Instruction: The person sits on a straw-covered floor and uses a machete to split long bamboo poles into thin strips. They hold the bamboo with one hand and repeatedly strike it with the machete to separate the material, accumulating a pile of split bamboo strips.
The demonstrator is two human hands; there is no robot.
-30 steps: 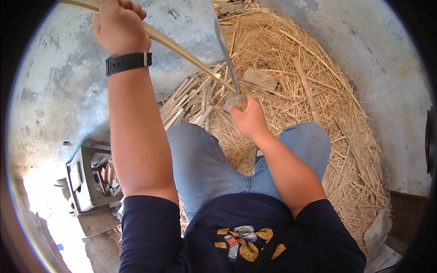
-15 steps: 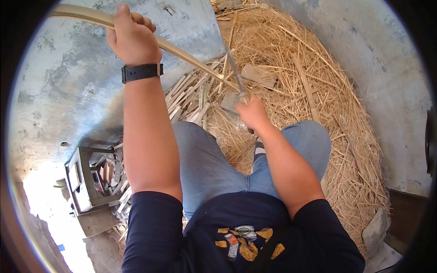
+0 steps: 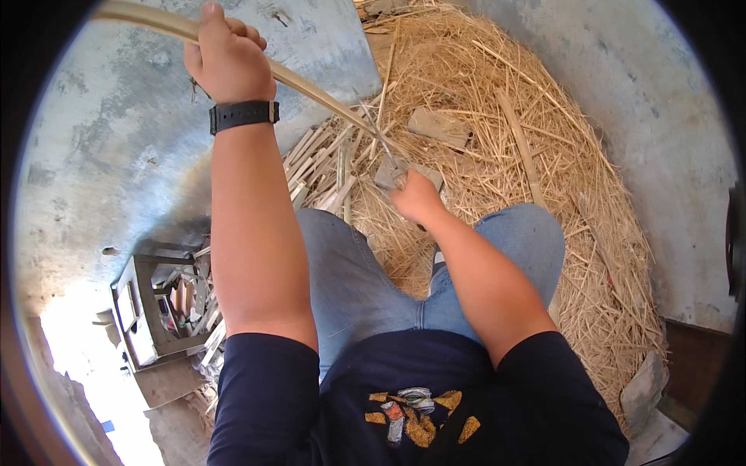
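My left hand, raised at the upper left, grips a long pale bamboo strip that slants down to the right. In front of my knees my right hand is closed around the handle of a knife with a narrow metal blade. The blade points up and to the left and crosses the strip near its lower end. Whether blade and strip touch I cannot tell. Just beyond my right hand a flat greyish block lies on the shavings.
Straw-like shavings cover the floor ahead and to the right. Split sticks are piled by the left wall. A wooden frame stands at lower left, a flat board lies ahead, and a wall bounds the right.
My right hand has shifted slightly left and down, and the knife blade has swung further left across the bamboo strip. My left hand keeps its grip almost unmoved.
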